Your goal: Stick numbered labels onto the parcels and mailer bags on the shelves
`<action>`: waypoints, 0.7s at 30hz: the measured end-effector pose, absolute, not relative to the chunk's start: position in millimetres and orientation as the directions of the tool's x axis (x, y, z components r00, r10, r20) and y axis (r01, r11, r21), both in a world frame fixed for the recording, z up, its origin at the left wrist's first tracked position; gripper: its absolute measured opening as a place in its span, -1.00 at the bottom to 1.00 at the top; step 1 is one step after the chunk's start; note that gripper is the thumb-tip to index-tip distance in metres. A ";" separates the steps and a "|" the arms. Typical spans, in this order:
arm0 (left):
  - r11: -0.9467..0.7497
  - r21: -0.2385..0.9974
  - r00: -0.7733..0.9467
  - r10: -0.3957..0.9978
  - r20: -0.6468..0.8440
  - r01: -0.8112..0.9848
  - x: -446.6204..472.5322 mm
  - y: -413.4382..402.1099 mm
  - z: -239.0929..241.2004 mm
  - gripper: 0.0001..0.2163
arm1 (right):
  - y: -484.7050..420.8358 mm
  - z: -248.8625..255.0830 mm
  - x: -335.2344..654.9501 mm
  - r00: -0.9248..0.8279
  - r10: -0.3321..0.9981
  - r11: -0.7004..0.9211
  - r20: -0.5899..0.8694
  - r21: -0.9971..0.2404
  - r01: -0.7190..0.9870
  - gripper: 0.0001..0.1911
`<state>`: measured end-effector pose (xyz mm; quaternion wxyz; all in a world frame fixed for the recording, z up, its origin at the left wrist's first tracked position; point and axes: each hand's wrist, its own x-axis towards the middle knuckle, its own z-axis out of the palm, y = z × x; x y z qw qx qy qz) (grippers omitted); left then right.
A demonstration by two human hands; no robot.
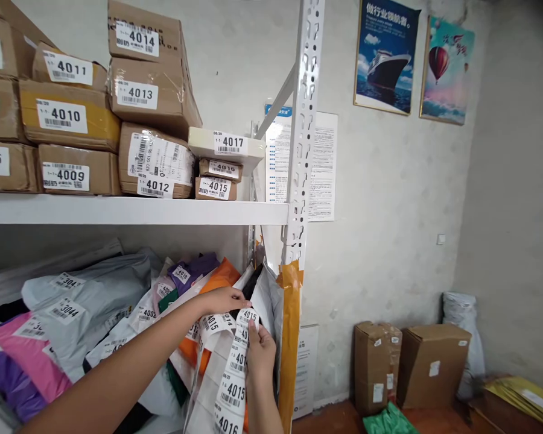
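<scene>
A strip of white printed labels [231, 390] with numbers such as 4015 and 4016 hangs in front of the lower shelf. My right hand [261, 349] grips its upper part, thumb on the printed face. Reaching across from the lower left, my left hand [224, 299] has its fingertips pinched together at the strip's top end; the exact contact is partly hidden. Just below that hand, a curled label piece [213, 325] shows 4015 and 4014. Around both hands are soft mailing bags, among them an orange bag [224, 274] and a grey-white bag [268, 295].
Numbered cardboard boxes [75, 114] stand stacked on the white upper shelf [131, 211]. A perforated post [302, 120], wrapped lower down in orange tape [289, 337], rises right of my hands. More parcel bags [99, 295] fill the lower shelf; large cartons [434, 361] stand by the wall.
</scene>
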<state>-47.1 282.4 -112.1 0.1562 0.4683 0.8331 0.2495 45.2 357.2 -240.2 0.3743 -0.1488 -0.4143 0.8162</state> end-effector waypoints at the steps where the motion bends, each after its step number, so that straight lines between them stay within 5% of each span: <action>1: 0.427 0.578 -0.502 0.864 -0.034 0.695 -46.2 283.4 -113.1 -0.61 | 359.2 -240.7 43.9 -0.663 0.748 -0.369 0.046 -0.801 -0.472 -0.46; 9: 0.442 0.642 -0.556 0.831 -0.030 0.627 -38.7 288.6 -118.2 -0.54 | 361.3 -237.2 32.2 -0.644 0.763 -0.447 -0.056 -0.765 -0.464 -0.49; 13: 0.535 0.528 -0.654 0.755 0.051 0.659 -35.2 291.9 -120.8 -0.78 | 358.7 -235.9 36.2 -0.691 0.719 -0.514 -0.073 -0.725 -0.458 -0.49; 21: 0.634 0.387 -0.725 0.671 0.155 0.669 -22.9 296.7 -125.1 -0.90 | 357.8 -239.6 50.7 -0.761 0.641 -0.579 -0.093 -0.711 -0.400 -0.46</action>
